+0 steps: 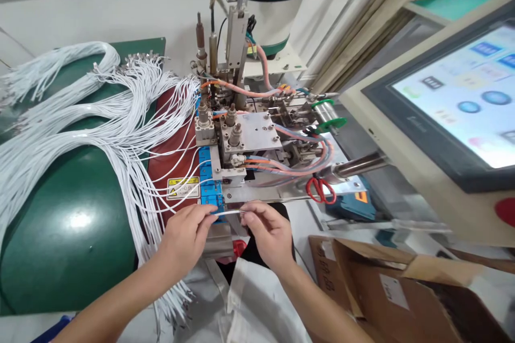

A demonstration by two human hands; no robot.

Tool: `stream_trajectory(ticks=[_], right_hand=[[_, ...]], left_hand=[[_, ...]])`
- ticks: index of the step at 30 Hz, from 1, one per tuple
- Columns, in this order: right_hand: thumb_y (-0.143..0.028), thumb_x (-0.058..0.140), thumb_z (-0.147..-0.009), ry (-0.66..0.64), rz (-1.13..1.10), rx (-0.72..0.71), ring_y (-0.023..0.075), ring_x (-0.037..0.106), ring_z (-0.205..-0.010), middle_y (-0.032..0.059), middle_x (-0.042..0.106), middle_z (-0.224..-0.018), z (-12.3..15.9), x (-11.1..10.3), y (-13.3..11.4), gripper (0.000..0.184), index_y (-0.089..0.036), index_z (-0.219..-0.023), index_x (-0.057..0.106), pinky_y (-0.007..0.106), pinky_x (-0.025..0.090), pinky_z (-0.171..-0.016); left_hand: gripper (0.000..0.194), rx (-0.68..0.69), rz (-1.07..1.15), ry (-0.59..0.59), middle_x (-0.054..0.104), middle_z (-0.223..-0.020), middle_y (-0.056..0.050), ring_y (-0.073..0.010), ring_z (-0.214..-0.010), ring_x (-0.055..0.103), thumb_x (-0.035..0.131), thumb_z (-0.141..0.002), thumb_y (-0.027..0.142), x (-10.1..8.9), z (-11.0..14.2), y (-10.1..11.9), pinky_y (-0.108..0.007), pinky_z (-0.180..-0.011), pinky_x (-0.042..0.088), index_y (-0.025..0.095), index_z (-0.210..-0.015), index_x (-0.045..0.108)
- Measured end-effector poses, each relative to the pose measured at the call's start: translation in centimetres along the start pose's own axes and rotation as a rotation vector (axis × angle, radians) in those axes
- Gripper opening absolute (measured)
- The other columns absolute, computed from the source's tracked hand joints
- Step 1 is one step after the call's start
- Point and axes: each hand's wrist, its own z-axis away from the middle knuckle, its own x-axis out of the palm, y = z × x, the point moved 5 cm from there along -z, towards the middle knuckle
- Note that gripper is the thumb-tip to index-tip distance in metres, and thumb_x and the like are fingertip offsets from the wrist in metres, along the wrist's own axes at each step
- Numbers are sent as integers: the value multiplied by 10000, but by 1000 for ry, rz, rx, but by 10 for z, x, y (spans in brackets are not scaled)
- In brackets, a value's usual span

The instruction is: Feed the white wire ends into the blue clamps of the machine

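Between my two hands a white cable (228,213) is stretched level, just in front of the machine's blue clamp blocks (209,186). My left hand (189,233) pinches it between thumb and fingers. At the cable's right end, my right hand (267,230) closes its thumb and fingertips on it; the tip itself is mostly hidden by the fingers. Several other white cables lie across the red plate (169,154) and run into the blue blocks. A large bundle of white cables (120,155) spreads to the left of my hands.
A green table (68,257) carries the bundles on the left. Ahead stands a metal machine (253,131) with air hoses and a wire spool (328,115). Red-handled scissors (321,191) rest at its right. A touchscreen (458,96) and an open cardboard box (386,289) are on the right.
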Motion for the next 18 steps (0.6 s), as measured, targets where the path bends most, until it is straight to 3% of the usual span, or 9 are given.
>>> stream_trajectory(ticks=[6, 12, 18], right_hand=[[-310, 574, -750, -7, 33, 120, 113, 531, -537, 3, 593, -627, -7, 11, -2, 134, -183, -750, 616, 236, 460, -517], [-285, 567, -745, 47, 137, 127, 108, 518, -529, -6, 580, -585, -6, 17, -4, 141, -171, -668, 597, 231, 460, -524], [-293, 494, -794, -1, 220, 124, 106, 509, -499, -10, 560, -564, -7, 26, -2, 164, -173, -706, 565, 216, 442, -475]], left_hand=[[210, -81, 258, -30, 679, -929, -42, -153, -813, 633, 470, -854, 243, 18, -6, 7, -261, -736, 508, 205, -988, 628], [140, -269, 371, 57, 676, -799, -30, -144, -688, 632, 533, -801, 241, 24, -6, -3, -251, -649, 523, 180, -827, 656], [132, -375, 469, 131, 663, -726, -32, -136, -627, 621, 553, -774, 260, 33, -2, -12, -235, -593, 518, 157, -780, 636]])
